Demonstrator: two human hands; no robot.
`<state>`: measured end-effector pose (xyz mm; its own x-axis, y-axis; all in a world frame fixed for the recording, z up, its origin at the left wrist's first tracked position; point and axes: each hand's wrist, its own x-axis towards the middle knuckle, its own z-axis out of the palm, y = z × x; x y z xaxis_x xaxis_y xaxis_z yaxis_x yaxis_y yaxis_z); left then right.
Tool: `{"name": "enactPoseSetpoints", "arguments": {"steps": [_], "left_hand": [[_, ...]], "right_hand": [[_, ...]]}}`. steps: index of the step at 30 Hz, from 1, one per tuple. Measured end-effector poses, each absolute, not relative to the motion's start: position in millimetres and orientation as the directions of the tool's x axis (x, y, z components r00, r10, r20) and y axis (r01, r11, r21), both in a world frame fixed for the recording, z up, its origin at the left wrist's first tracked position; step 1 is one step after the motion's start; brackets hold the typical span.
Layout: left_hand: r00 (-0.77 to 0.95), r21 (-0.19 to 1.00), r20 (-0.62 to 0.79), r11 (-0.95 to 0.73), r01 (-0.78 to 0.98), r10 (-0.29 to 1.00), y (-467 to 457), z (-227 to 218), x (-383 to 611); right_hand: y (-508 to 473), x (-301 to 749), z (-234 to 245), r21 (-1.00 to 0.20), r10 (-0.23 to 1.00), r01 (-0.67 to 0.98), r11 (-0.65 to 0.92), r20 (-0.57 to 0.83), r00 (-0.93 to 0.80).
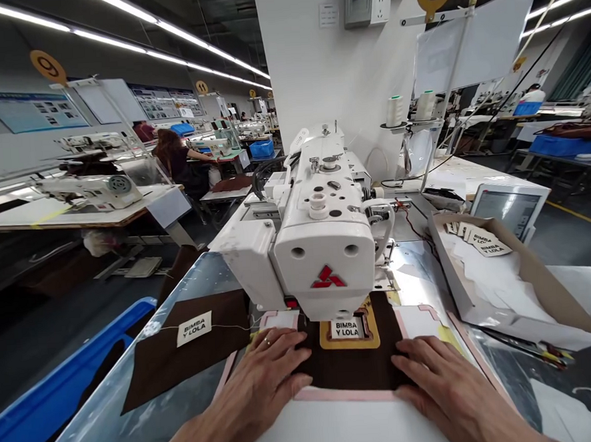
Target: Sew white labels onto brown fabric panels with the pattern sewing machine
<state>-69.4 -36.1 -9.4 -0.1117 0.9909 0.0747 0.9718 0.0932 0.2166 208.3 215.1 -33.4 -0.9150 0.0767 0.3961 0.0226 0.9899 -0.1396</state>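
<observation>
A dark brown fabric piece (355, 371) lies under the head of a white sewing machine (322, 246). On it, a white label (346, 328) printed "BIMBA Y LOLA" shows inside a yellow clamp frame (350, 344). My left hand (264, 369) rests flat, its fingertips on the fabric's left edge. At the right edge, my right hand (438, 379) lies with fingers stretched out and touching the cloth. Neither hand grips anything. Left of the machine lies another brown piece (157, 363) bearing a label (194, 328), with a loose thread across it.
A cardboard box (555, 292) holding labels (484, 241) and white papers stands right, near a tablet-like screen (508, 211). Thread snips (533, 346) lie before it. A blue bin (60, 389) sits low at left. A seated person (176, 158) works farther back.
</observation>
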Motion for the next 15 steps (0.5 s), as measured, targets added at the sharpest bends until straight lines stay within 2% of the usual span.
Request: {"name": "enactPoseSetpoints", "arguments": {"steps": [4, 9, 13, 15], "left_hand": [[-0.102, 0.305, 0.201, 0.036, 0.952, 0.974, -20.9, -3.3, -62.4], [-0.001, 0.259, 0.29, -0.078, 0.963, 0.957, -23.6, 2.4, -62.5], [0.019, 0.221, 0.216, -0.068, 0.973, 0.976, -48.1, 10.9, -58.6], [0.021, 0.224, 0.151, -0.055, 0.973, 0.988, -63.7, 18.6, -53.5]], "right_hand": [[213.9, 192.3, -36.9, -0.244, 0.111, 0.016, 0.97, 0.381, -0.918], [200.6, 190.5, -29.3, -0.254, -0.016, -0.146, 0.956, 0.451, -0.892], [182.0, 190.2, -22.2, -0.163, -0.099, -0.222, 0.961, 0.55, -0.83], [170.6, 190.8, -21.6, -0.122, -0.151, -0.251, 0.96, 0.531, -0.834]]}}
